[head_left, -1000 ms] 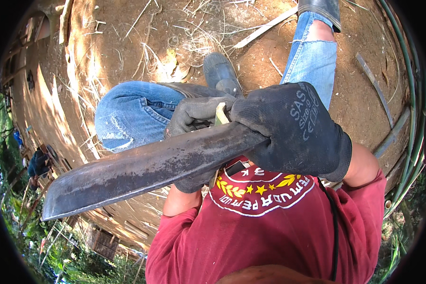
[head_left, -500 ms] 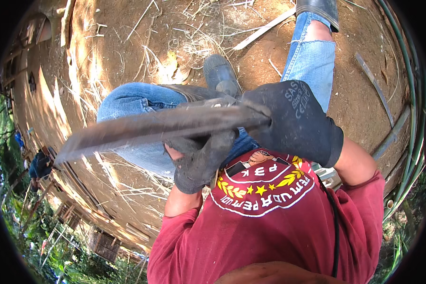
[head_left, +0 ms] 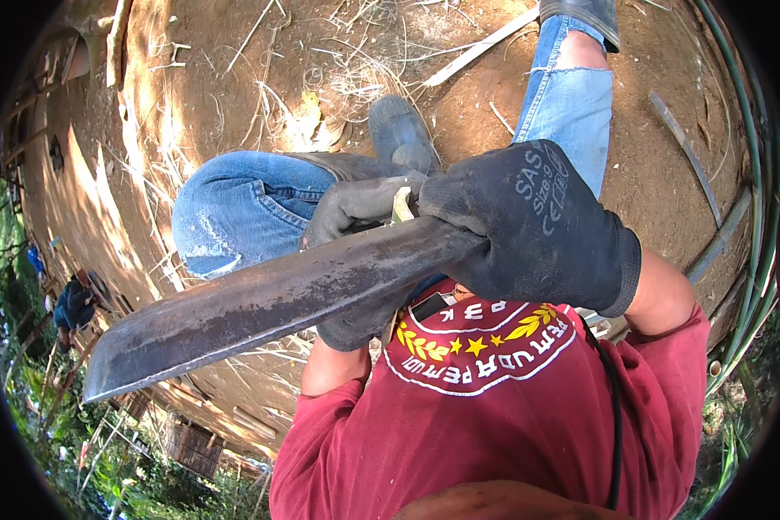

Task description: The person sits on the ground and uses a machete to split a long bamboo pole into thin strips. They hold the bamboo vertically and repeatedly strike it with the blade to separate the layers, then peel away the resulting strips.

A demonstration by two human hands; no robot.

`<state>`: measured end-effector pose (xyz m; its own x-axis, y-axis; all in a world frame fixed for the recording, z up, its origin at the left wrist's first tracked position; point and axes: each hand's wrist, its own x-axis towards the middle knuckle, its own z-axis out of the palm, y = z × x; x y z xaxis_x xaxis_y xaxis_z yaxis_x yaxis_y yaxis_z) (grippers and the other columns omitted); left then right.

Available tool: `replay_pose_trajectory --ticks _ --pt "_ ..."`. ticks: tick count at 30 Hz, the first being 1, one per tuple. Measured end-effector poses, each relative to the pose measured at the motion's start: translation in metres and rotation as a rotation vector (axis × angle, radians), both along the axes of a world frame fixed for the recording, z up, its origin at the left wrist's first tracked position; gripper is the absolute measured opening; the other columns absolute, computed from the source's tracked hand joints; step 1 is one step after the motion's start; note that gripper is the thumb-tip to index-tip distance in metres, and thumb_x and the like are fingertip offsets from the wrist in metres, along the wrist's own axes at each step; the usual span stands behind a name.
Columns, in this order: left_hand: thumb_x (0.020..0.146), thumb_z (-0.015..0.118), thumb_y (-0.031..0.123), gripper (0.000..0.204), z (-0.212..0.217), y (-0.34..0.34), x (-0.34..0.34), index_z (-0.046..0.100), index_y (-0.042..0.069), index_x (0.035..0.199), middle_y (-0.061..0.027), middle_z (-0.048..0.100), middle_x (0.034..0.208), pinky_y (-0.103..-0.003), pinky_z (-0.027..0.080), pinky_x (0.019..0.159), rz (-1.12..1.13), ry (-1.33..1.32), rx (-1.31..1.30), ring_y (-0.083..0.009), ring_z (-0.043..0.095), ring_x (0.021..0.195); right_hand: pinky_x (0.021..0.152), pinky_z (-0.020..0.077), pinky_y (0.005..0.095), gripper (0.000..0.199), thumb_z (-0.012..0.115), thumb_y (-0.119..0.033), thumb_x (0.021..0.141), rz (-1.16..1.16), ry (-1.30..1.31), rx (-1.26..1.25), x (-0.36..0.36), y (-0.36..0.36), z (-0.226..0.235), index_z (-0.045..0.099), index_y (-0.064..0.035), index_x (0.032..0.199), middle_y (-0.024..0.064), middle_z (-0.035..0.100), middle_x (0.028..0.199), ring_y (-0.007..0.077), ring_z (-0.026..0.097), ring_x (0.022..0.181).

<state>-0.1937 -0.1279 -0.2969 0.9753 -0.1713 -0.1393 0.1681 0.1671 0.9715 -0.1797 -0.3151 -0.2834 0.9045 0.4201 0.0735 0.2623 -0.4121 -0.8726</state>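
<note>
My right hand (head_left: 529,230), in a black glove, is closed round the grip end of a machete (head_left: 277,299). Its broad, dark, worn blade reaches left across my lap, with a bright edge toward my body. Behind the blade, my gloved left hand (head_left: 354,206) has its fingers curled near the grip end. A small pale, curled strip (head_left: 402,204) sticks up between the two hands, and the left hand appears closed on it. The blade hides the middle of that hand and most of the strip.
My jeans-clad legs and dark boots (head_left: 403,130) rest on brown soil strewn with shavings. A pale slat (head_left: 481,48) lies ahead and a flat strip (head_left: 685,156) to the right. Long green poles (head_left: 754,173) curve along the right edge. Another person (head_left: 74,303) is far left.
The machete, blurred before, now shows sharply. Its tip has dropped toward my body and its flat is turned to view. The left fingers now show beyond the blade, with the pale strip visible.
</note>
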Motion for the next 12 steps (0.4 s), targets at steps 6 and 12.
replay_pose_trajectory --ticks 6,12 --pt "0.083 0.081 0.013 0.033 0.007 0.011 0.002 0.067 -0.002 0.109 -0.0094 0.072 0.097 -0.029 0.053 0.076 -0.106 0.211 0.221 -0.0149 0.067 0.086 0.057 0.0462 0.0439 0.016 0.075 -0.015 0.076 -0.042 0.068 -0.036 -0.001 -0.004 -0.01 0.062 -0.0056 0.08 0.0164 0.06 0.071 0.0391 0.061 0.065" --pt "0.088 0.076 0.017 0.038 -0.001 0.004 -0.006 0.06 0.001 0.119 -0.0104 0.071 0.088 -0.025 0.051 0.057 0.09 0.164 0.065 -0.014 0.066 0.071 0.056 0.0449 0.0438 0.014 0.073 -0.013 0.077 -0.107 0.183 -0.178 -0.003 -0.02 -0.021 0.061 -0.0057 0.078 0.0148 0.059 0.068 0.0373 0.06 0.061"
